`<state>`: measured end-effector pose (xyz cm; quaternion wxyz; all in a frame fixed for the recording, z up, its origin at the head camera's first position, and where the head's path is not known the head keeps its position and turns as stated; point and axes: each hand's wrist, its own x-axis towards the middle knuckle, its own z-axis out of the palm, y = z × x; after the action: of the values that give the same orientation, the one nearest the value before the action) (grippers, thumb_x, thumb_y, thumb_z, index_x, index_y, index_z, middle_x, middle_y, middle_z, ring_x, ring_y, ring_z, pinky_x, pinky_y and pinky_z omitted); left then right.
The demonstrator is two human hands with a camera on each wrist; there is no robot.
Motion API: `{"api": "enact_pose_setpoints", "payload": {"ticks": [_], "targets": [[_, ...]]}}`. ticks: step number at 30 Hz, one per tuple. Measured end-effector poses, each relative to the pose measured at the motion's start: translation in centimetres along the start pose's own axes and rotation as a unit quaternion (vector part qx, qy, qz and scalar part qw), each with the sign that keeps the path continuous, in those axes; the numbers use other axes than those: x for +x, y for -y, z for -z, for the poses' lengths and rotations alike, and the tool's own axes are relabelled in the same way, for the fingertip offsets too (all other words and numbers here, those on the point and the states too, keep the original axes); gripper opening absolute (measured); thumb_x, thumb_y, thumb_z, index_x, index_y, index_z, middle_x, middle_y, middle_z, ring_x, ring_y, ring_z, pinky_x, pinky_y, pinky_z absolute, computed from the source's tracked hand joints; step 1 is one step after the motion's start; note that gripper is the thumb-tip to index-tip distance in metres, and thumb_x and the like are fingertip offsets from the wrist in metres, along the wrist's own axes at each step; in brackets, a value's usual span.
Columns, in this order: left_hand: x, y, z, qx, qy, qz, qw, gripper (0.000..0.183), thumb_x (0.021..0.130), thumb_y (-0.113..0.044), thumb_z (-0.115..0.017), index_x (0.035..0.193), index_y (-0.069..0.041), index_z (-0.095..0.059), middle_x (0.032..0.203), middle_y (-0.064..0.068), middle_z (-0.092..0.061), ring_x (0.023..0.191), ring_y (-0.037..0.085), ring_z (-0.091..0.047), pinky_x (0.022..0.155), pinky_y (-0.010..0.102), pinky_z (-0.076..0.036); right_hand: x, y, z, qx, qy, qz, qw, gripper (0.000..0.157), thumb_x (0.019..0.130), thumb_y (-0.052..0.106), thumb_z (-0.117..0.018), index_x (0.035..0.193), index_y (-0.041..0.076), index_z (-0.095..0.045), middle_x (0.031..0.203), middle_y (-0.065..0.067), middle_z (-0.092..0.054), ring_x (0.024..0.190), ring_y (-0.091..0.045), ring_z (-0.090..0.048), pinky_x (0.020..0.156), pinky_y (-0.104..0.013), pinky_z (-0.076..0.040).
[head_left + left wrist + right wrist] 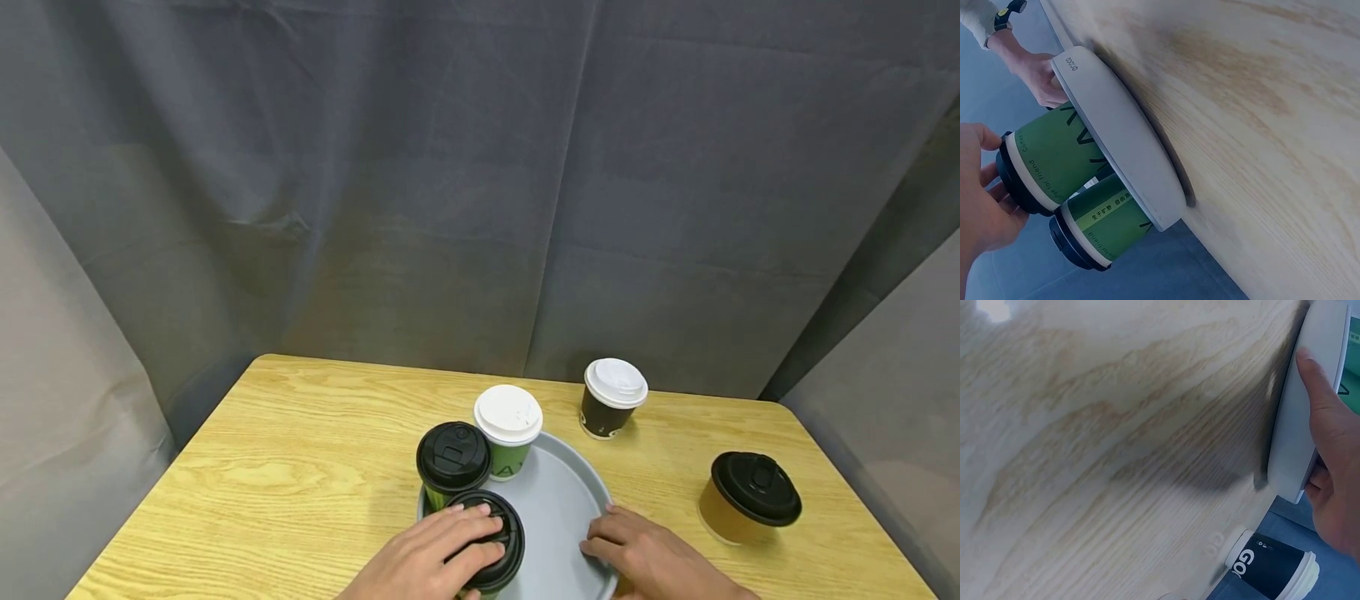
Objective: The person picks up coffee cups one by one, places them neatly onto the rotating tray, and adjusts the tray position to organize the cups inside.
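A round grey tray (557,517) sits on the table and carries green paper coffee cups. My left hand (427,557) grips the nearest one, a black-lidded coffee cup (1054,150), with its fingers spread over the lid and the thumb at the lid's side. Behind it, a second black-lidded cup (453,458) stands upright on the tray's left part. Farther back on the tray is a green cup with a white lid (508,415). At the tray's right rim, my right hand (652,554) holds on, its thumb (1317,381) along the outer wall and fingers over the edge.
Beyond the tray, near the table's back edge, stands a dark cup with a white lid (611,404). A wide tan tub with a black lid (738,504) is at the right. Grey cloth (435,183) hangs behind the wooden table (300,450) and on both sides.
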<state>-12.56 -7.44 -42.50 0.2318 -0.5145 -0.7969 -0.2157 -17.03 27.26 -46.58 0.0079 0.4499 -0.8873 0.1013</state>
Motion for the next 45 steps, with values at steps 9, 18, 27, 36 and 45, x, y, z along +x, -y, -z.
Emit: {"api": "enact_pose_setpoints", "payload": {"ticks": [9,18,27,36,45], "targets": [[0.1,0.1,0.2,0.008,-0.01,0.002,0.9999,0.024,0.101,-0.025,-0.061,0.12,-0.012,-0.065,0.134,0.002,-0.058,0.128,0.017,-0.053,0.105,0.031,-0.043,0.1,0.6,-0.4,-0.006,0.002,-0.015,1.0,0.06,0.083,0.068,-0.063,0.108,0.015,-0.074,0.104,0.011,-0.061,0.09,-0.005,-0.055,0.079,-0.027,-0.056],[0.2,0.2,0.5,0.028,-0.007,0.019,0.9994,0.018,0.098,-0.022,-0.062,0.114,-0.016,-0.068,0.131,-0.001,-0.06,0.127,0.015,-0.053,0.104,0.031,-0.044,0.1,1.2,-0.5,-0.031,-0.014,-0.012,0.999,0.056,0.084,0.066,-0.064,0.105,0.015,-0.074,0.1,0.011,-0.061,0.089,-0.005,-0.057,0.085,-0.037,-0.056],[0.4,0.5,0.5,0.018,-0.028,0.009,0.9994,0.019,0.101,-0.024,-0.053,0.105,-0.014,-0.068,0.125,0.002,-0.062,0.124,0.017,-0.056,0.105,0.028,-0.043,0.2,1.9,-0.9,-0.036,-0.032,-0.02,0.999,0.054,0.086,0.065,-0.064,0.102,0.014,-0.074,0.097,0.011,-0.061,0.086,-0.004,-0.054,0.079,-0.031,-0.055],[0.6,1.1,0.3,0.046,-0.059,-0.027,0.9968,0.02,0.1,-0.022,-0.05,0.1,-0.014,-0.068,0.12,0.002,-0.064,0.12,0.019,-0.059,0.104,0.028,-0.043,0.2,2.5,-1.1,-0.045,-0.023,-0.057,0.997,0.06,0.084,0.071,-0.062,0.099,0.014,-0.075,0.094,0.011,-0.06,0.084,-0.005,-0.053,0.077,-0.031,-0.054],[0.6,1.4,0.3,0.025,-0.059,-0.021,0.9977,0.011,0.088,-0.013,-0.067,0.099,-0.014,-0.067,0.119,0.001,-0.064,0.12,0.019,-0.058,0.103,0.029,-0.045,0.0,2.8,-1.8,-0.074,-0.057,-0.044,0.995,0.061,0.085,0.072,-0.061,0.095,0.013,-0.075,0.09,0.009,-0.06,0.081,-0.004,-0.053,0.075,-0.035,-0.055]]}}
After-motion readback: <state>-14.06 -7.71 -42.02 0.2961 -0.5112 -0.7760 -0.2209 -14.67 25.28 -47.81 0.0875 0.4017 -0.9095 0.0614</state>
